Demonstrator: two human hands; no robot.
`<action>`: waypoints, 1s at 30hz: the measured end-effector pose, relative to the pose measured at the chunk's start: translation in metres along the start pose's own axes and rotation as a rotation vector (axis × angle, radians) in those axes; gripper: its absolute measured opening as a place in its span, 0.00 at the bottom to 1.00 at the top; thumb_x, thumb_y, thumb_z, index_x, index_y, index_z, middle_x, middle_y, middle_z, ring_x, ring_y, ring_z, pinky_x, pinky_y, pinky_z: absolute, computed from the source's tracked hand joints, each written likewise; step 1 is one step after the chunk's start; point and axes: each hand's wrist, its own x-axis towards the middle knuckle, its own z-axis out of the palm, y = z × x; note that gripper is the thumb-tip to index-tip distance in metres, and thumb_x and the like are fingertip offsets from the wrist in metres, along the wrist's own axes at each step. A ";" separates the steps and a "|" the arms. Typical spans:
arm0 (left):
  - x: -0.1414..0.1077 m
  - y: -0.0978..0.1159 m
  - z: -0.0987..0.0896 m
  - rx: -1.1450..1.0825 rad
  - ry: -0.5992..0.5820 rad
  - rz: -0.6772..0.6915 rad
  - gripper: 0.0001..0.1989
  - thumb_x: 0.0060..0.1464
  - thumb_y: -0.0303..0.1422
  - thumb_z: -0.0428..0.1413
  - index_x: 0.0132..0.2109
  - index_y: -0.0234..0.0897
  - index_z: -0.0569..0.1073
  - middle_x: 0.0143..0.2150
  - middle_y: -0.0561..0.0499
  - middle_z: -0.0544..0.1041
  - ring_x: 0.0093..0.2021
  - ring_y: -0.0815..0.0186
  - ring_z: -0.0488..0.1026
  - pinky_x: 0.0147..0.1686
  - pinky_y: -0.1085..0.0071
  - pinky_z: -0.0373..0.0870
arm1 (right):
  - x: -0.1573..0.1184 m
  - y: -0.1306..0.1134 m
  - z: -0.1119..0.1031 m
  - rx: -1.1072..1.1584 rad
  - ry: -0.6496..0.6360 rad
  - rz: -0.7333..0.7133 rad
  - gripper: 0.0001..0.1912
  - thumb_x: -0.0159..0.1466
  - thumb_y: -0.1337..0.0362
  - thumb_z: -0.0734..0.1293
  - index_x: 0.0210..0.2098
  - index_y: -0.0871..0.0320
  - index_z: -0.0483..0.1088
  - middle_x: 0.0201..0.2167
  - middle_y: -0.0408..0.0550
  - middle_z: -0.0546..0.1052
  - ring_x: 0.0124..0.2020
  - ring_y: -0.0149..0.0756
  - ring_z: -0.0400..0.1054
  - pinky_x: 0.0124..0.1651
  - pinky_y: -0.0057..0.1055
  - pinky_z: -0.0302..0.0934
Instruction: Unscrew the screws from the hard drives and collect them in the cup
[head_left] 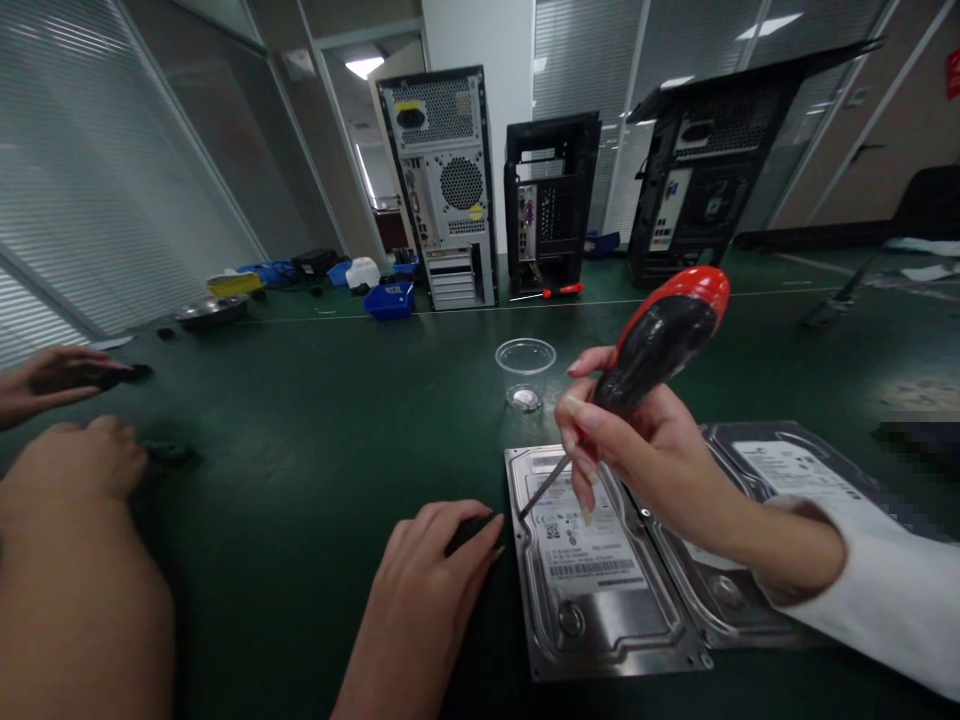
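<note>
My right hand (637, 440) is closed around a screwdriver (660, 340) with a chunky black and red handle. Its thin shaft slants down to the left, and the tip meets the left edge of a silver hard drive (615, 630). The drive lies label up. Just left of it, my left hand (431, 565) rests low with curled fingers, thumb and index tips together by the drive's edge; anything between them is too small to make out. Partly behind my right forearm lies a second hard drive (780, 450). A clear plastic cup (525, 372) stands beyond the first drive.
Along the back stand a grey computer tower (450, 180), a black tower case (555, 200) and another black tower (697, 190). A red-handled screwdriver (559, 291), a blue bin (388, 301) and a metal dish (212, 312) are there too. Another person's hands (75, 460) work at left.
</note>
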 end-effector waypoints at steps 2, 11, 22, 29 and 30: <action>0.002 0.007 -0.002 0.082 0.017 0.048 0.16 0.65 0.25 0.46 0.54 0.43 0.71 0.53 0.53 0.71 0.50 0.65 0.70 0.41 0.70 0.71 | -0.001 0.000 0.000 0.005 -0.004 -0.002 0.12 0.66 0.65 0.67 0.45 0.54 0.60 0.25 0.36 0.68 0.20 0.23 0.62 0.20 0.20 0.69; 0.007 0.014 -0.007 0.172 0.056 0.114 0.17 0.65 0.22 0.43 0.53 0.39 0.72 0.52 0.53 0.73 0.48 0.65 0.70 0.42 0.68 0.72 | -0.001 -0.001 0.000 -0.012 -0.002 0.000 0.13 0.65 0.63 0.68 0.45 0.54 0.59 0.25 0.36 0.67 0.19 0.23 0.62 0.19 0.21 0.69; 0.011 0.016 -0.007 0.077 0.114 0.101 0.18 0.65 0.23 0.42 0.49 0.40 0.74 0.49 0.57 0.75 0.44 0.65 0.72 0.36 0.68 0.76 | 0.000 -0.001 0.000 -0.013 -0.015 -0.030 0.12 0.66 0.64 0.67 0.45 0.55 0.60 0.25 0.36 0.68 0.20 0.22 0.62 0.19 0.20 0.69; 0.013 0.018 -0.011 -0.219 0.237 -0.068 0.12 0.67 0.31 0.45 0.44 0.41 0.74 0.43 0.58 0.77 0.39 0.71 0.75 0.38 0.76 0.76 | 0.003 -0.005 -0.002 0.019 0.017 -0.020 0.13 0.65 0.65 0.68 0.45 0.55 0.61 0.25 0.36 0.69 0.20 0.23 0.62 0.19 0.20 0.69; 0.014 0.019 -0.012 -0.286 0.242 -0.106 0.10 0.67 0.32 0.47 0.43 0.41 0.73 0.41 0.59 0.77 0.39 0.72 0.75 0.39 0.78 0.75 | 0.005 -0.008 -0.003 0.025 0.029 -0.026 0.13 0.65 0.65 0.68 0.45 0.55 0.61 0.25 0.36 0.69 0.19 0.23 0.62 0.18 0.19 0.68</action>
